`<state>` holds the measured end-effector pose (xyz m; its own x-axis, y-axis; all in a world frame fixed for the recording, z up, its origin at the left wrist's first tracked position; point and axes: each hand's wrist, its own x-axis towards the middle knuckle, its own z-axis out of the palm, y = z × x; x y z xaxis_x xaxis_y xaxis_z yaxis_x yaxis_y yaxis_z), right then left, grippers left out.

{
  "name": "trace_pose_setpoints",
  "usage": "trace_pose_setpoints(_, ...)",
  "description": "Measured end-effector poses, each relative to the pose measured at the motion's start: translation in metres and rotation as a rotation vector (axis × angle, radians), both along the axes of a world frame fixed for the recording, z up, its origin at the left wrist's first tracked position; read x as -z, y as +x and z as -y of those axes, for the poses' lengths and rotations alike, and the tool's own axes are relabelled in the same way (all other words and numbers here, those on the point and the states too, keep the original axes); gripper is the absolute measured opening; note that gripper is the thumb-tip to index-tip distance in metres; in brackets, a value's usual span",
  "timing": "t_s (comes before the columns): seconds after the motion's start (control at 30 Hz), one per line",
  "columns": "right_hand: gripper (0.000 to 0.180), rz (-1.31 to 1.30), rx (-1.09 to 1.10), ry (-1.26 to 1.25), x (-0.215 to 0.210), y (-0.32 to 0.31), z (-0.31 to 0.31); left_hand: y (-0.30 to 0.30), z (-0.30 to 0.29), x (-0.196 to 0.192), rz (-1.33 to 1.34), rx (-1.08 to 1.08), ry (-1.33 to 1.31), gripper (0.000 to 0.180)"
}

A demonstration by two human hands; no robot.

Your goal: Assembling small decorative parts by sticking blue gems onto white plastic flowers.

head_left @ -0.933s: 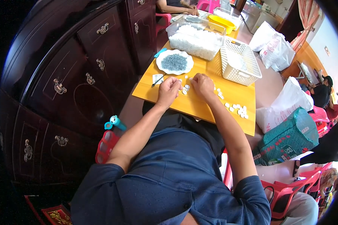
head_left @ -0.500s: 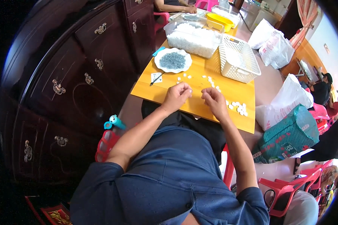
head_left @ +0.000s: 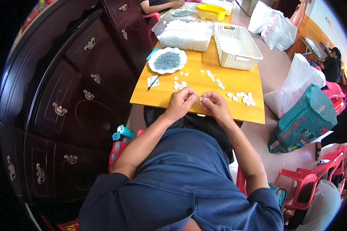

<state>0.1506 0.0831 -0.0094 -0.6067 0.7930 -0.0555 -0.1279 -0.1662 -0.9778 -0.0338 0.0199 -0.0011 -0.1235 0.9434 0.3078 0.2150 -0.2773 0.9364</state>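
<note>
At the near edge of the yellow table (head_left: 235,81), my left hand (head_left: 182,104) and my right hand (head_left: 216,107) almost meet at the fingertips. My right thumb and forefinger pinch a small white piece (head_left: 201,99). My left fingers are closed in a pinch too, but what they hold is too small to make out. Beyond my left hand lies a small group of white pieces (head_left: 180,85). More loose white pieces (head_left: 246,99) lie to the right of my right hand. A scalloped white plate (head_left: 152,61) carries a heap of thin grey bits.
Further back stand a clear bin (head_left: 185,45) of white pieces and a perforated basket (head_left: 250,63). A small card (head_left: 152,81) lies under a dark slim tool. Dark drawers (head_left: 65,88) line the left; a green bag (head_left: 302,121) and red chairs (head_left: 302,181) stand at right.
My hands have come closer together, and a white piece now shows in my right fingers. More white pieces show beyond my left hand. The view has shifted a little.
</note>
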Motion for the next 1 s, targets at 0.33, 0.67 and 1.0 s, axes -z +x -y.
trace_pose_setpoints(0.33, 0.018, 0.025, 0.047, 0.075, 0.01, -0.004, 0.004, 0.0, 0.0, 0.006, -0.033, 0.008, -0.021, 0.008)
trace_pose_setpoints(0.67, 0.021, 0.036, 0.128, 0.23, 0.009, -0.009, 0.009, -0.003, -0.001, 0.004, -0.1, 0.041, 0.001, 0.01)
trace_pose_setpoints(1.0, 0.014, 0.051, 0.137, 0.263, 0.012, -0.009, 0.007, -0.004, 0.0, -0.001, -0.222, 0.085, 0.009, 0.009)
